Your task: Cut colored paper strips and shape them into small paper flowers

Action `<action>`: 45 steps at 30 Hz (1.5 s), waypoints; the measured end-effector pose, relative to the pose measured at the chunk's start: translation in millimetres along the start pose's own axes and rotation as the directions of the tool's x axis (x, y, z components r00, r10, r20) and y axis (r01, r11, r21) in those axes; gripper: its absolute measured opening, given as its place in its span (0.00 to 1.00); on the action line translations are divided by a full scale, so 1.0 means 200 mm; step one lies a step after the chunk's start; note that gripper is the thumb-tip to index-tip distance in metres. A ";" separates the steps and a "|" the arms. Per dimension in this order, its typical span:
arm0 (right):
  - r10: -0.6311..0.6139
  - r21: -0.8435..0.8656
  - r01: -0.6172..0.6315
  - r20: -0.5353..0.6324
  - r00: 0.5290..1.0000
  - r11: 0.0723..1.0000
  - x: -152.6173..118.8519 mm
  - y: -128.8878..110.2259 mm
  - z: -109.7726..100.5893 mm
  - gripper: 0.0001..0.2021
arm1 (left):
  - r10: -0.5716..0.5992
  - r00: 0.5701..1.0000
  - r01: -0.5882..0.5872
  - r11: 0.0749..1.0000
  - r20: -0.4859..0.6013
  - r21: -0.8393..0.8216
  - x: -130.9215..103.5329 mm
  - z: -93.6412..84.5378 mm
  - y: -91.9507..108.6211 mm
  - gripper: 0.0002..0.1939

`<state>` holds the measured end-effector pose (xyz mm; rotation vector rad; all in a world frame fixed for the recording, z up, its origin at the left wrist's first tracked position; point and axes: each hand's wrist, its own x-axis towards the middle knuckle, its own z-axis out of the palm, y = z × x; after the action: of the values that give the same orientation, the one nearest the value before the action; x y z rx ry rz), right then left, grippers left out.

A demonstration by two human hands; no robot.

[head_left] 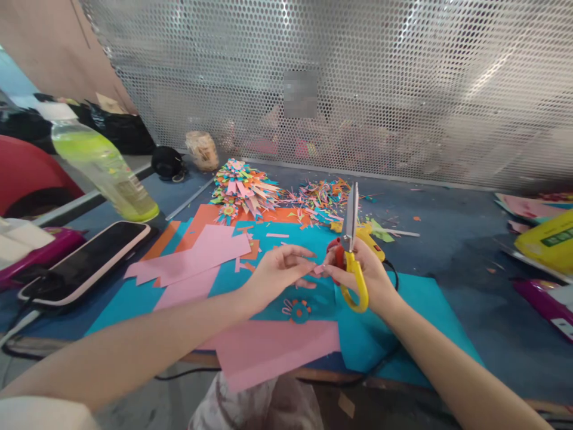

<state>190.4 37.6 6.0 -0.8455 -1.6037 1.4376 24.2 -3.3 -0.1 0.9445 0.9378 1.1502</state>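
Note:
My left hand (284, 269) pinches the left side of a small pink paper piece (319, 269) above blue paper sheets. My right hand (358, 269) touches the piece's right side with its fingertips and also holds scissors (350, 230) with red and yellow handles, blades pointing up. Below my hands a small round paper flower (299, 310) in blue and orange lies on the blue paper, with pink loops at its left. Pink sheets (277, 349) overlap the table's front edge. A yellow tool (369, 235) lies behind my right hand, partly hidden by it.
A layered paper decoration (244, 188) and a heap of paper scraps (324, 194) lie at the back. On the left stand a bottle (105, 167), a phone (89, 260) and a jar (202, 150). Perforated metal (380, 119) rises behind the table. Yellow packaging (548, 242) lies right.

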 end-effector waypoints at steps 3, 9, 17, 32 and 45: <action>0.016 -0.011 -0.016 -0.008 1.000 1.000 0.00 -0.01 0.00 0.19 | 0.028 0.999 -0.029 0.998 0.023 0.052 0.00 0.00 -0.01 0.14; 0.029 -0.042 -0.031 -0.048 0.998 0.999 0.00 -0.03 0.01 0.20 | 0.071 0.996 -0.076 0.993 0.059 0.090 0.00 0.00 -0.01 0.14; 0.019 -0.014 -0.020 -0.021 1.000 1.000 -0.01 -0.02 0.01 0.20 | 0.062 0.996 -0.066 0.996 0.065 0.060 -0.01 0.01 -0.01 0.15; 0.010 -0.090 -0.010 -0.003 1.000 0.996 -0.01 -0.05 0.02 0.20 | 0.018 0.999 -0.020 0.999 0.036 0.049 -0.02 0.01 0.00 0.19; -0.063 -0.219 0.061 -0.004 0.998 0.974 -0.01 -0.02 0.02 0.17 | 0.107 0.988 -0.116 0.989 0.109 0.088 -0.01 0.00 -0.01 0.19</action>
<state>187.5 34.2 9.2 -0.9176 -1.7872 1.2260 24.4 -6.4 -2.3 1.1351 0.8695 1.1467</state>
